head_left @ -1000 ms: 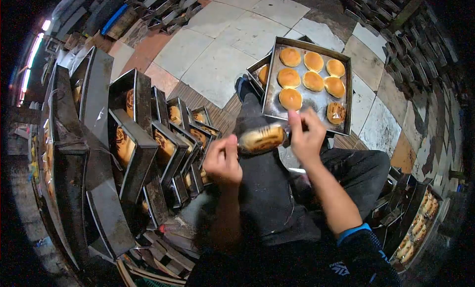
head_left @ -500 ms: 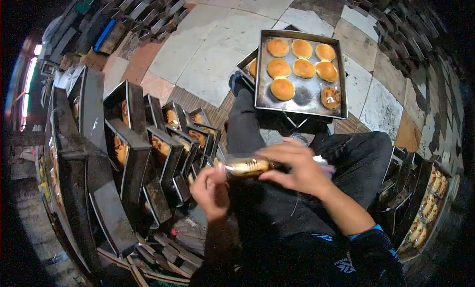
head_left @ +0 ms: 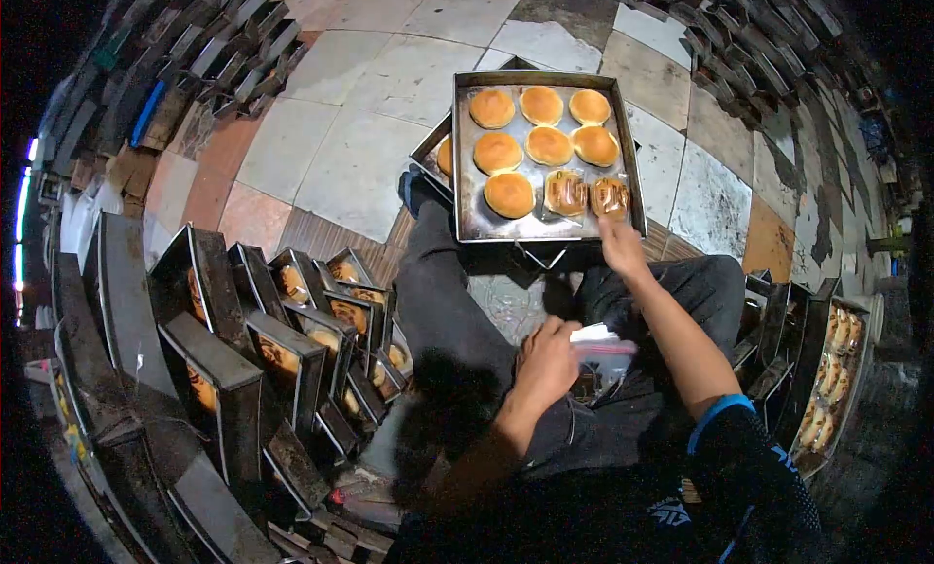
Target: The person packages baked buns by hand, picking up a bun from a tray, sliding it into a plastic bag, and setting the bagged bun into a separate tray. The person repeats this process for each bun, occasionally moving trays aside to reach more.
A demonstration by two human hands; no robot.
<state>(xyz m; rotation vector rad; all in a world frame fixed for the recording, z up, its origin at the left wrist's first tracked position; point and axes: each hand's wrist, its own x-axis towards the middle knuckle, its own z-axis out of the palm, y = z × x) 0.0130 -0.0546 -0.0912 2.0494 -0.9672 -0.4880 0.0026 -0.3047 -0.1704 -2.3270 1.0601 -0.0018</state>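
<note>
A square metal tray (head_left: 467,229) in front of me holds several round golden buns (head_left: 548,146). Along its near side sit two buns in clear wrapping, a left wrapped bun (head_left: 564,193) and a right wrapped bun (head_left: 610,196), both with dark stripes on top. My right hand (head_left: 621,245) reaches over the tray's near rim, fingertips right at the right wrapped bun and smeared by motion. Over my lap, my left hand (head_left: 547,362) has curled fingers closed at the edge of a stack of clear plastic bags (head_left: 605,355) with a white and pinkish edge.
Beneath the tray, another tray (head_left: 433,156) sticks out on the left. Many dark metal pans with striped buns (head_left: 292,355) stand stacked on my left. At the right lies a long tray of wrapped buns (head_left: 832,379). More empty-looking pans (head_left: 233,44) line the back.
The wrapped bun held between both hands now lies in the tray's front row. My right hand moved forward to the tray; my left hand moved right to the plastic bags. The view shifted.
</note>
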